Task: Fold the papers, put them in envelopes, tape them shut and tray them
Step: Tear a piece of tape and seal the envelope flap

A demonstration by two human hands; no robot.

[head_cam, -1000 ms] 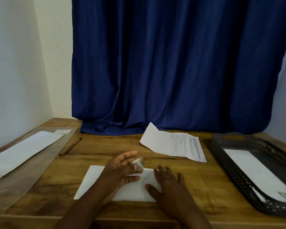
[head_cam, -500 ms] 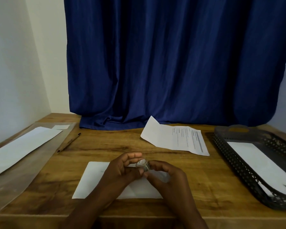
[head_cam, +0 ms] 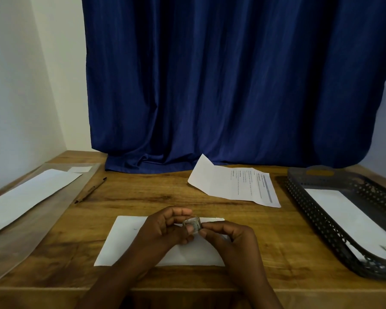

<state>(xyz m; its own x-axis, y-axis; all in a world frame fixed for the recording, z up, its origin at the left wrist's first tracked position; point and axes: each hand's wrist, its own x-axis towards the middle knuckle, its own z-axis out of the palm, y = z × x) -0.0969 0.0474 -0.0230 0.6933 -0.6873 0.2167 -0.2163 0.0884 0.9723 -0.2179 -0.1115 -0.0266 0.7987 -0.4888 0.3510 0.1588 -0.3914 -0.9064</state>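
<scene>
My right hand (head_cam: 228, 238) is now joining my left hand (head_cam: 165, 230), both pinching the tape roll (head_cam: 193, 224) above the envelope (head_cam: 125, 241); I am picking slowly for the tape's end.

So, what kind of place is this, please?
Probably a small home desk set up for mailing: a wooden table in a corner, a blue curtain behind, an envelope, a printed paper and a black tray.

Home desk corner: wooden table (head_cam: 143, 197), curtain (head_cam: 232, 85).
</scene>
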